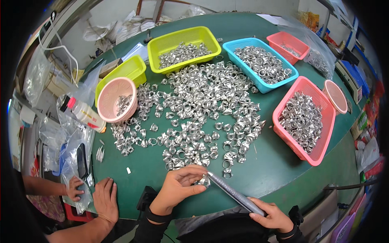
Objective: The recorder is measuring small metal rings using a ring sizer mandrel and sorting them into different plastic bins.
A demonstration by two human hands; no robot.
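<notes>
My left hand (178, 189) is closed at the near edge of the green table, pinching a silver metal ring (204, 180) between thumb and fingers. In my right hand (272, 215) is a long grey tapered tool (237, 195); its exact kind is unclear. The tool slants up to the left, and its narrow tip meets the ring or lies right beside it. Just beyond my hands spreads a large heap of similar silver rings (206, 93), with a few strays (227, 174) closest to the tool.
Yellow baskets (182, 67), a blue basket (259, 87) and red baskets (279, 131) surround the heap, several holding rings. A pink round basket (106, 97) tilts beside a bottle (87, 115). At left, another person's hand (106, 200) rests on the table; a smaller hand (74, 188) touches plastic.
</notes>
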